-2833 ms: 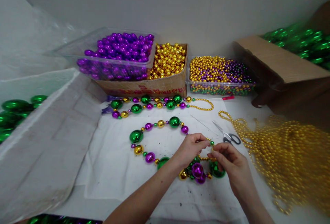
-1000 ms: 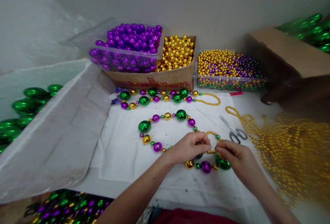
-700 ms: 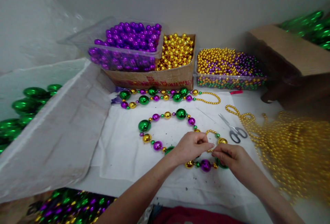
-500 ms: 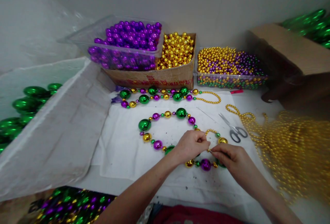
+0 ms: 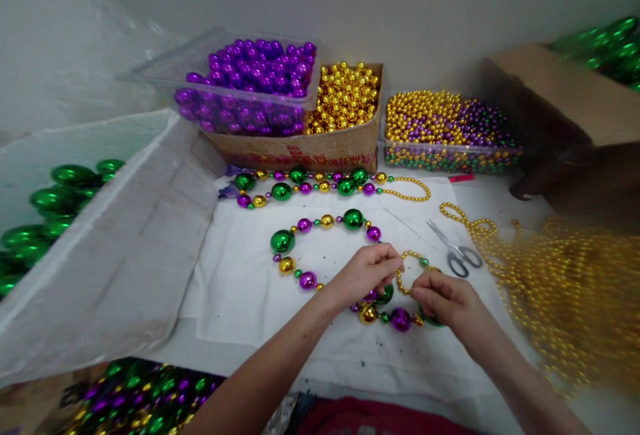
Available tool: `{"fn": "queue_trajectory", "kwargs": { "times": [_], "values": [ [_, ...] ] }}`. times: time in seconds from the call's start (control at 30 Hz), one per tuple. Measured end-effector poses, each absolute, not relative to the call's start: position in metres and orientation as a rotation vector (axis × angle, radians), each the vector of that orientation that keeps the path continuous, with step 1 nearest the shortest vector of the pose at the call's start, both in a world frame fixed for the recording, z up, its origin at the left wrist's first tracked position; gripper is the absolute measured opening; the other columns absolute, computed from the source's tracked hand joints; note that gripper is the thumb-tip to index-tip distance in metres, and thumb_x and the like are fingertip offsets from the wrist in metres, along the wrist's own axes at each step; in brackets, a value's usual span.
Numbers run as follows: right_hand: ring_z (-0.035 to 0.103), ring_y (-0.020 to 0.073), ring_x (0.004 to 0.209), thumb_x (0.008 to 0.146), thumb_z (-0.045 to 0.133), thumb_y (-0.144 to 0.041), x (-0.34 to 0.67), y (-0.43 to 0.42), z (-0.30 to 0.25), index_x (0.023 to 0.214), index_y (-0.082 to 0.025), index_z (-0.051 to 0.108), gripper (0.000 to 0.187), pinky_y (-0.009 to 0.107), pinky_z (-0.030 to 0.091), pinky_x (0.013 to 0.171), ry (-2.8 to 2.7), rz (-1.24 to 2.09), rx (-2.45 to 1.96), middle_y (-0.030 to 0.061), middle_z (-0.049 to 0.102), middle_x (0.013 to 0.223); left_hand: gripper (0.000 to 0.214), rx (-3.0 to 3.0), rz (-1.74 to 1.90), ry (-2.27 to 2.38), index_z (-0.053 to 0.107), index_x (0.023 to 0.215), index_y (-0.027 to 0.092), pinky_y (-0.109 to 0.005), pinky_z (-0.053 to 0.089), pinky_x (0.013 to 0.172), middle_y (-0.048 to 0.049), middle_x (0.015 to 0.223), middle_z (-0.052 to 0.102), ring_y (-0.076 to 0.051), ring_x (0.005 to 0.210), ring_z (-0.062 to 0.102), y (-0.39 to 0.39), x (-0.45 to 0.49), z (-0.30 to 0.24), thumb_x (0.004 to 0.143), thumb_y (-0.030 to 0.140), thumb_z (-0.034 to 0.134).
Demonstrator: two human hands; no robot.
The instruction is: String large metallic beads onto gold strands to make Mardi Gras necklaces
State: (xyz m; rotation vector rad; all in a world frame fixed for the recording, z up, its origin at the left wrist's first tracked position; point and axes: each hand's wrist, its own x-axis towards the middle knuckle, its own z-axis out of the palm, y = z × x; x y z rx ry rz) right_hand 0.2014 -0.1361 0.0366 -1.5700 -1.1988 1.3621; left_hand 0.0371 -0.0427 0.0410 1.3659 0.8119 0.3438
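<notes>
White cloth (image 5: 240, 288) beneath left hand (image 5: 367, 273) and right hand (image 5: 443, 295), fingers clamped on half-hidden bead necklace (image 5: 327, 221)

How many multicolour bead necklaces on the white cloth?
2. A doubled necklace lies at the far edge of the cloth; a ring necklace is held by the left hand and right hand. A pile lower left, off the cloth, isn't counted.

Scissors (image 5: 457, 258) right of necklace (image 5: 353, 219), boxes (image 5: 300, 151) behind, strands (image 5: 565, 288) seemingly rightmost
</notes>
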Motion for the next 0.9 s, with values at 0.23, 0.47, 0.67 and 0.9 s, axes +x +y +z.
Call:
{"fn": "queue_trajectory", "kwargs": {
  "times": [0.23, 0.47, 0.67, 0.9],
  "values": [
    [0.013, 0.0019, 0.043, 0.069, 0.079, -0.031, 0.209, -0.131, 0.028, 0.069, -0.014, 0.058, 0.027, 0.016, 0.008, 0.035, -0.345, 1.834, -1.013, -0.0067, 0.04, 0.055, 0.024, 1.707, 0.488, 0.634, 0.053, 0.099, 0.016, -0.022, 0.037, 0.06, -0.0018, 0.088, 0.058, -0.008, 0.061, 0.043, -0.051, 0.034, 0.042, 0.076, 0.014, 0.057],
    [0.014, 0.0012, 0.044, 0.063, 0.082, -0.02, 0.206, -0.133, 0.03, 0.068, -0.012, 0.061, 0.023, 0.011, 0.012, 0.033, -0.137, 1.889, -0.852, -0.0057, 0.042, 0.055, 0.009, 2.022, 0.611, 0.545, 0.059, 0.088, 0.016, -0.026, 0.043, 0.079, -0.0063, 0.104, 0.055, -0.015, 0.088, 0.053, -0.058, 0.035, 0.043, 0.08, 0.018, 0.061],
    [0.012, 0.0012, 0.043, 0.065, 0.081, -0.023, 0.207, -0.135, 0.027, 0.066, -0.013, 0.06, 0.024, 0.011, 0.012, 0.033, -0.207, 1.867, -0.859, -0.0069, 0.039, 0.053, 0.01, 2.09, 0.575, 0.489, 0.065, 0.09, 0.016, -0.029, 0.044, 0.086, -0.0071, 0.102, 0.056, -0.016, 0.096, 0.055, -0.059, 0.037, 0.047, 0.082, 0.023, 0.062],
    [0.01, 0.0013, 0.042, 0.068, 0.08, -0.025, 0.205, -0.137, 0.022, 0.065, -0.014, 0.057, 0.025, 0.013, 0.011, 0.033, -0.244, 1.833, -0.894, -0.0083, 0.036, 0.053, 0.019, 2.029, 0.656, 0.468, 0.069, 0.087, 0.014, -0.027, 0.044, 0.077, -0.0072, 0.09, 0.059, -0.014, 0.085, 0.056, -0.06, 0.041, 0.042, 0.087, 0.029, 0.056]
  ]
}}
